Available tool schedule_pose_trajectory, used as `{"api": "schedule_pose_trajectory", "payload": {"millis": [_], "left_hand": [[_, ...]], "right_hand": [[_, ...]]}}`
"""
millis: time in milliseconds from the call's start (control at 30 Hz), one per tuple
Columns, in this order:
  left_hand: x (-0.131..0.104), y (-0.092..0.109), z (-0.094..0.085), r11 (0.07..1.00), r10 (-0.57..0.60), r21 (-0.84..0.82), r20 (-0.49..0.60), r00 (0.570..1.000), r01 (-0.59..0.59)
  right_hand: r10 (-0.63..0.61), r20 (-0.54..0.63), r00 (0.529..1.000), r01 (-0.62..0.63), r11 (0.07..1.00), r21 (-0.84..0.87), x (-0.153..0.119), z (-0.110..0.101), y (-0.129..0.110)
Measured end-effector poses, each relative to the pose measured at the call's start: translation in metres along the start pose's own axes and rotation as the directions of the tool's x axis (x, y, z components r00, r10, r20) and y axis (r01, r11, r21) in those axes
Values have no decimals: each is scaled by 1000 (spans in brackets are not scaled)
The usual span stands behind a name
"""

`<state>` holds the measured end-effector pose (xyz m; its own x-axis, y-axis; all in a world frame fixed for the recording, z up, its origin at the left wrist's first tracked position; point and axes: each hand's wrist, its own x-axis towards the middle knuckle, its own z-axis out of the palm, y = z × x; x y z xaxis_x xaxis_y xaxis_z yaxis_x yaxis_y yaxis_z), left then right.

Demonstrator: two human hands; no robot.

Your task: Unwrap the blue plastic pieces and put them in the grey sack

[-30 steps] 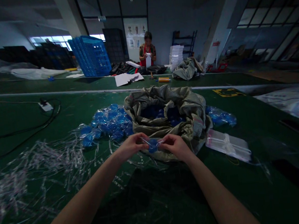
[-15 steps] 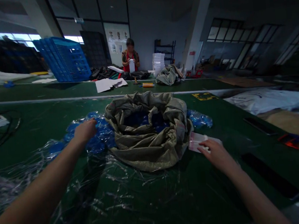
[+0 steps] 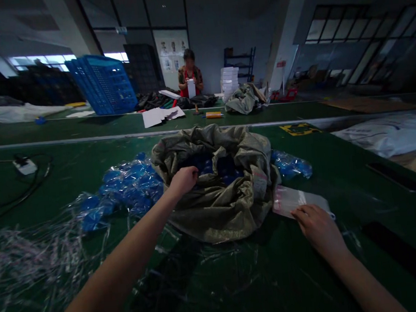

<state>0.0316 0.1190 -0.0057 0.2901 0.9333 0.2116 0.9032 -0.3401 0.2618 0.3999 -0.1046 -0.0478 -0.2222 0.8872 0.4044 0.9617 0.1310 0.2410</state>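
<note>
A grey-green woven sack (image 3: 213,218) stands with its mouth rolled down; dark blue rounded items (image 3: 205,166) show inside. My left hand (image 3: 184,180) is over the near left part of the opening, fingers closed together; whatever they may hold is hidden. My right hand (image 3: 316,224) has its fingers bent over the near edge of a flat stack of clear plastic bags (image 3: 284,200), pinching there. Left of the sack lies a heap of blue items in clear bags (image 3: 132,182). Another bagged blue bundle (image 3: 292,164) rests at its right.
Clear plastic strips (image 3: 38,263) litter the front left. A white power strip (image 3: 25,166) with black cable lies left, a dark phone (image 3: 395,177) right. Across the second table, a person (image 3: 190,75) holds a white box near blue crates (image 3: 103,82).
My left hand has moved right, from the bagged blue heap to the sack's opening. My right hand stays at the plastic bags. The view has turned slightly left.
</note>
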Motion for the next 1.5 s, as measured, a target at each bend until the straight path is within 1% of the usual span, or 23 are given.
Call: {"api": "schedule_pose_trajectory", "payload": {"millis": [100,233,333,400,500,533,600,667,700,733,767,800,867,900,967,1033,1100,1133,1200,1300,1367,1433,1500], "left_hand": [[28,9,20,998,-59,22,62,996,58],[52,13,34,996,-93,33,202,975,88],[54,15,34,998,-70,17,250,966,68],[48,15,27,998,-69,5,208,976,69],[30,16,8,996,-80,-31,49,996,82],[22,17,1,996,-57,-74,-4,998,56],[-1,20,-9,977,52,-205,-58,997,-63],[-27,24,-11,931,206,-307,-7,978,-199],[-40,26,-9,913,273,-322,29,962,-249],[-52,29,-6,902,325,-319,63,944,-290],[-63,31,-2,900,348,-304,75,935,-311],[-72,33,1,900,362,-292,84,928,-325],[-85,36,2,896,363,-302,71,929,-327],[-89,37,-2,880,362,-349,60,930,-320],[-94,40,-15,797,365,-529,36,930,-292],[-100,44,-34,632,386,-735,25,922,-244],[-107,47,-52,496,420,-846,34,907,-198],[-110,48,-59,461,440,-869,46,897,-182],[-115,47,-68,448,456,-878,62,888,-169],[-118,40,-72,505,402,-847,58,914,-168],[-116,30,-73,565,320,-810,37,947,-159],[-114,20,-73,647,225,-741,-40,974,-180],[-112,10,-74,753,169,-616,-159,973,-231]], "right_hand": [[35,-6,999,-35,999,40,0,-6,2],[69,-23,997,-65,985,157,-1,-11,5],[72,-93,993,-41,952,302,-3,-15,9],[117,-190,975,-34,919,392,-6,-22,11],[242,-363,900,-30,864,503,-11,-38,8],[298,-412,861,-35,843,537,-12,-45,5],[426,-479,768,-60,792,608,-11,-58,-5],[565,-481,671,-104,714,693,-4,-71,-18],[627,-455,632,-119,659,742,2,-77,-26],[680,-403,612,-128,589,798,9,-82,-35],[717,-342,608,-117,507,854,18,-86,-44],[736,-266,623,-100,412,905,27,-89,-54],[729,-123,673,-81,238,968,47,-93,-73],[716,-58,696,-87,164,983,56,-94,-83],[672,42,739,-104,52,993,71,-95,-102],[613,98,784,-118,-8,993,83,-96,-120],[559,114,821,-124,-22,992,91,-98,-136],[534,118,837,-125,-24,992,95,-99,-143],[492,137,860,-143,-26,989,102,-100,-154],[447,167,879,-179,-14,984,114,-96,-164],[471,140,871,-171,24,985,122,-93,-167],[544,82,835,-169,112,979,130,-90,-170],[597,22,802,-196,227,954,137,-90,-172]]}}
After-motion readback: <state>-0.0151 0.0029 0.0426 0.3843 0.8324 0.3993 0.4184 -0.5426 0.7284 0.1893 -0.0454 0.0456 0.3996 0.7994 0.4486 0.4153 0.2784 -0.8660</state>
